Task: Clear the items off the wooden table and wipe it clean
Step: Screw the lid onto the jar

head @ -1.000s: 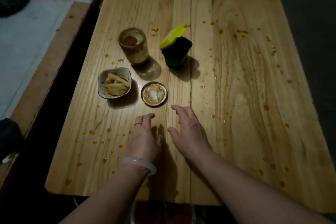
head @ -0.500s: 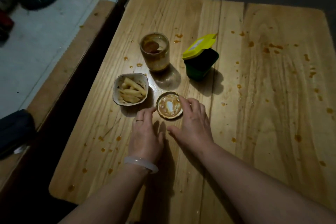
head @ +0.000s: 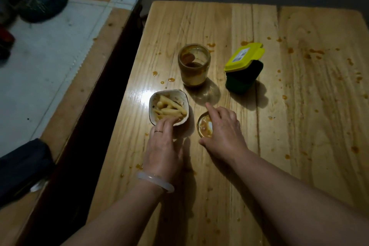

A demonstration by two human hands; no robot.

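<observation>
Both hands are down at the near-left part of the wooden table (head: pixel 259 146), nothing lifted yet as far as I can tell. The left hand (head: pixel 163 146) has its fingertips curled over the near rim of the small bowl (head: pixel 169 106) of pale sticks, gripping that edge. The right hand (head: pixel 223 132) is draped over the sauce-smeared jar lid (head: pixel 204 126), thumb at the near edge, index finger reaching past the far edge, so it's pinching it across.

What could go wrong: the lid is greasy on its upturned face, so it could slip out of that pinch and flip sauce-side down, adding to the mess. The bowl is held by one rim only, so lifting it might tip it and spill sticks onto the tabletop. Also the open glass jar (head: pixel 194 65) stands just beyond both hands, toward the far edge; a careless wrist could knock it over. The green box (head: pixel 242 78) with the yellow lid sits to its right, lid tilted up and not seated.

Orientation: the lid lies flat, inside facing up, round so no real long axis. The bowl is upright; the sticks inside mostly run diagonally from the bowl's far left toward its near right. Orange drips (head: pixel 315 52) dot the whole surface, thickest near the far-right corner.
</observation>
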